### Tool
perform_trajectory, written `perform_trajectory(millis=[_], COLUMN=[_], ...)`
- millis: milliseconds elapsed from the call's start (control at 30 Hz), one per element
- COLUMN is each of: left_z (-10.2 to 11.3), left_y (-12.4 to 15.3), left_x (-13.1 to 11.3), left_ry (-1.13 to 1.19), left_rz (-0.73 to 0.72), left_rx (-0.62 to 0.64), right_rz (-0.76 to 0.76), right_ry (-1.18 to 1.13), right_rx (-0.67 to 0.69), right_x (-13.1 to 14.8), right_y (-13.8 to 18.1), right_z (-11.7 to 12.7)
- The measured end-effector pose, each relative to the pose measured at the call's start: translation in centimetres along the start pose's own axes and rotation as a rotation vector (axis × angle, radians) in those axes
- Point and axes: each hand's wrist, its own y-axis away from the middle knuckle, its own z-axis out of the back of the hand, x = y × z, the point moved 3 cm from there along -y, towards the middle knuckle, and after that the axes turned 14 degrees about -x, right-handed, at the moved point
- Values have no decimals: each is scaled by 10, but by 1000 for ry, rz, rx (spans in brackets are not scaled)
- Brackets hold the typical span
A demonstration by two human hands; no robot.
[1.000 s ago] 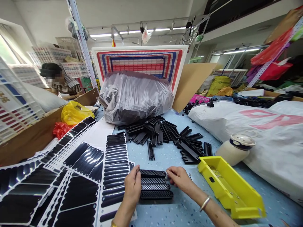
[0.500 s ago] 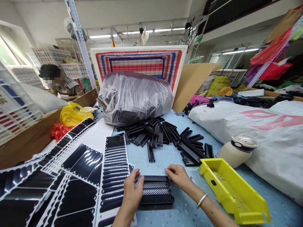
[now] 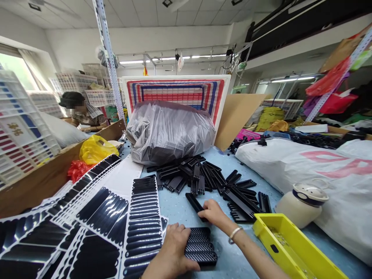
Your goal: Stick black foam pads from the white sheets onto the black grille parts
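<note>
Side by side in a row on the blue table lie several black textured strips (image 3: pixel 202 245). My left hand (image 3: pixel 173 248) grips the row's left end, fingers at the far edge and thumb at the near edge. Just beyond the row, my right hand (image 3: pixel 213 212) is closed on one end of a long black plastic piece (image 3: pixel 194 204), which slants away to the left. Behind it spreads a loose pile of similar black pieces (image 3: pixel 200 174), some with toothed ends. To my left are white sheets carrying rows of glossy black strips (image 3: pixel 143 213).
A yellow bin (image 3: pixel 290 244) with small metal bits stands at right, near a cream bottle (image 3: pixel 302 203) and a big white sack (image 3: pixel 334 166). A grey plastic bag (image 3: pixel 174 131) fills the back. A person (image 3: pixel 80 110) sits far left.
My right hand has left the row's right end, moved away from me and taken hold of a black plastic piece. My left hand has shifted right and nearer, over the row's end. The view has tilted up.
</note>
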Motion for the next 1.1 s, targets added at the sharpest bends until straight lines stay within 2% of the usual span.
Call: perform_trajectory(millis=[167, 367, 400, 467, 533, 567, 600, 700, 767, 833, 900, 1033, 1100], left_z=[10, 21, 24, 34, 43, 45, 44, 28, 16, 8, 5, 13, 15], left_y=[-7, -2, -1, 3, 11, 17, 23, 50, 71, 89, 100, 102, 99], left_x=[-7, -13, -14, -17, -19, -19, -19, -18, -13, -5, 0, 1, -1], left_ry=[-34, -27, -3, 90, 255, 361, 473, 753, 822, 785, 626, 151, 55], left_rz=[-30, 12, 29, 74, 157, 219, 284, 441, 498, 530, 516, 382, 323], left_rx=[32, -23, -59, -208, -368, -389, -354, -94, -35, -56, -65, -126, -123], right_rz=[-51, -29, -25, -22, -13, 12, 58, 294, 420, 469, 479, 508, 511], right_ry=[-234, -467, -485, -513, -500, -462, -405, -217, -127, -25, 72, 153, 156], right_rx=[-5, 50, 64, 91, 101, 83, 43, -127, -151, -94, -30, 0, 6], right_x=[-33, -35, -33, -31, -33, -35, -38, -46, -48, -47, -44, -36, -34], right_y=[47, 101, 107, 119, 129, 135, 140, 154, 161, 165, 167, 173, 178], right_z=[38, 57, 57, 54, 46, 40, 34, 16, 4, -7, -14, -16, -15])
